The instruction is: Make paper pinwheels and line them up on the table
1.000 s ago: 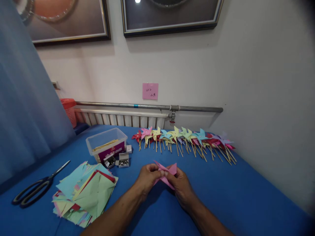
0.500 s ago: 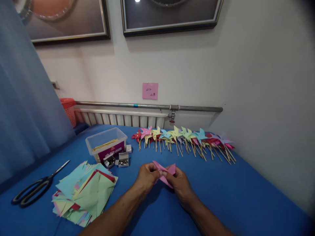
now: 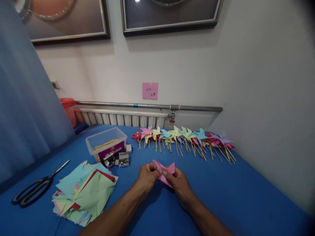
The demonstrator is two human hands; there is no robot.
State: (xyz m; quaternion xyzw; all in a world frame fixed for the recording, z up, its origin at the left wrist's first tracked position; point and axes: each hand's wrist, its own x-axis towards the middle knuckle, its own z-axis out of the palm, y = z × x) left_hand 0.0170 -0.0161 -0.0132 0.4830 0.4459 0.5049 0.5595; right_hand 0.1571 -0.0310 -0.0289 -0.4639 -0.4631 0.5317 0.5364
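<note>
A pink paper pinwheel [image 3: 169, 169] without a visible stick is pinched between my two hands, a little above the blue table. My left hand [image 3: 147, 177] grips its left side, thumb near the centre. On the other side my right hand [image 3: 180, 184] is closed on the paper, its thumb also pressing close to the middle. Fingers hide the pinwheel's centre and part of its blades, so I cannot tell whether a pin is there. To the left of my hands lies a messy stack of coloured paper squares [image 3: 97, 193], cut in from their corners.
Black-handled scissors [image 3: 40, 186] lie at far left. A clear plastic box [image 3: 107, 141] holds thin sticks. Beside it are small open boxes of metal pins [image 3: 123, 160]. Finished pinwheels [image 3: 174, 132] line the back of the blue table [image 3: 221, 193]. A radiator [image 3: 118, 118] stands behind.
Both hands stay in nearly the same place. The pink pinwheel's right blade has shifted very slightly to the left.
</note>
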